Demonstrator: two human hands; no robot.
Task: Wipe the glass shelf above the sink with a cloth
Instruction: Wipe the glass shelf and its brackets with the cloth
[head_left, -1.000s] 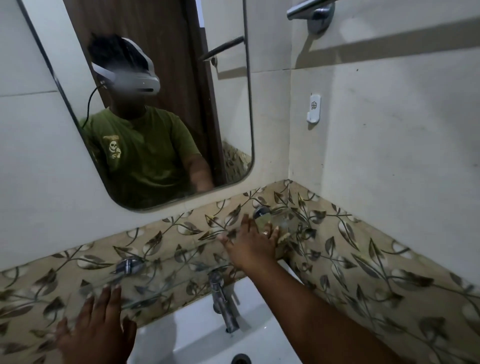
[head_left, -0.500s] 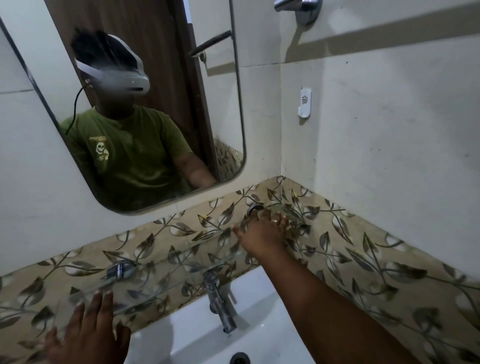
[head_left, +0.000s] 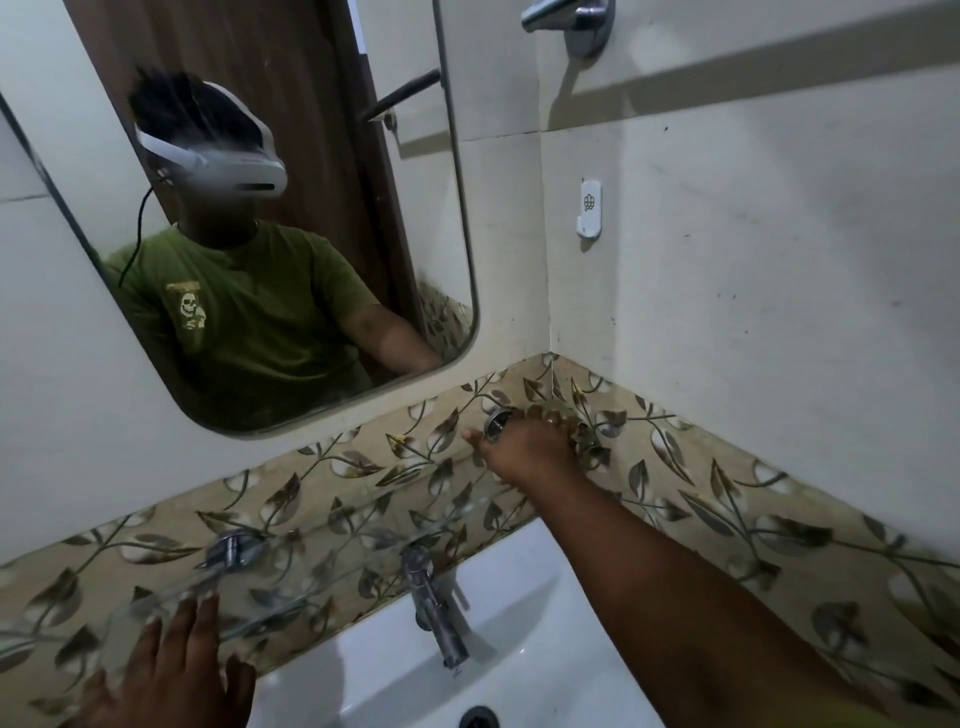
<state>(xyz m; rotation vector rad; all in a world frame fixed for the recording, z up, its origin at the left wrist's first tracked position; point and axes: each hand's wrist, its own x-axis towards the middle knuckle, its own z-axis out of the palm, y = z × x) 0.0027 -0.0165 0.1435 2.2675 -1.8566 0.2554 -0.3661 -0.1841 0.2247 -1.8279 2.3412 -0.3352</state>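
Observation:
The clear glass shelf (head_left: 337, 551) runs along the leaf-patterned tile band above the sink, from lower left up to the corner. My right hand (head_left: 524, 447) is at the shelf's far right end by the corner. It presses a small pale cloth (head_left: 576, 423) that shows only past my fingertips. My left hand (head_left: 171, 670) lies flat on the shelf's left end, fingers apart, holding nothing.
Two chrome brackets (head_left: 231, 548) (head_left: 496, 422) hold the shelf. A chrome tap (head_left: 431, 597) stands under it over the white basin (head_left: 519, 654). A mirror (head_left: 291, 156) hangs above; a white hook (head_left: 589, 208) and a chrome fitting (head_left: 576, 21) are on the right wall.
My right hand has slid with the cloth along the shelf to the right, into the corner. My left hand has stayed on the left end.

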